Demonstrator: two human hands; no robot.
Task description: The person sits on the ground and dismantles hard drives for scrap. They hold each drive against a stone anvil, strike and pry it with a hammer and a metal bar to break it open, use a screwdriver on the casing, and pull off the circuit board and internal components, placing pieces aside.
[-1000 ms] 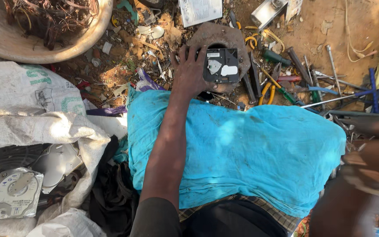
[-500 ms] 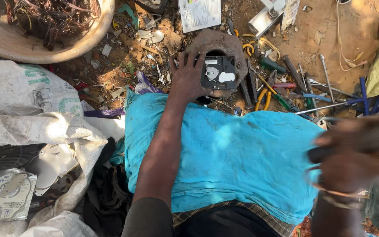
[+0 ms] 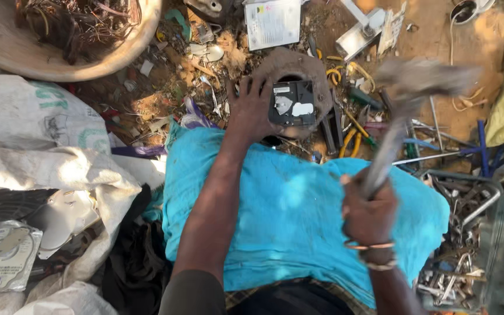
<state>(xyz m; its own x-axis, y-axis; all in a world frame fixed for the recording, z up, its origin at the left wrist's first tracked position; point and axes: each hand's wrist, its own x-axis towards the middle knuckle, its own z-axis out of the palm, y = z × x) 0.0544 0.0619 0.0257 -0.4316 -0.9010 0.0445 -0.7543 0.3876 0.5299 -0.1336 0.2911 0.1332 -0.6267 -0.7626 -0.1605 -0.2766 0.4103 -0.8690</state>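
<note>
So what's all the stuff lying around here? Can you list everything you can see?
Small black device: one, black with pale patches, on the round block, under the left fingers.
Round block: one, brown, on the ground at top centre.
Hammer: one, grey, blurred, raised at right.
Cloth: one, turquoise, spread over the lap.
Basin: one, pale, top left, holding tangled wires.
Sacks: several, white, at left.
Disk drive: one, silver, bottom left.
Booklet: one, white, top centre.
Scattered tools: many, some yellow-handled, right of the block.
Metal scraps: a pile, grey, bottom right.
Left hand: steadying the device.
Right hand: gripping the hammer handle.
</note>
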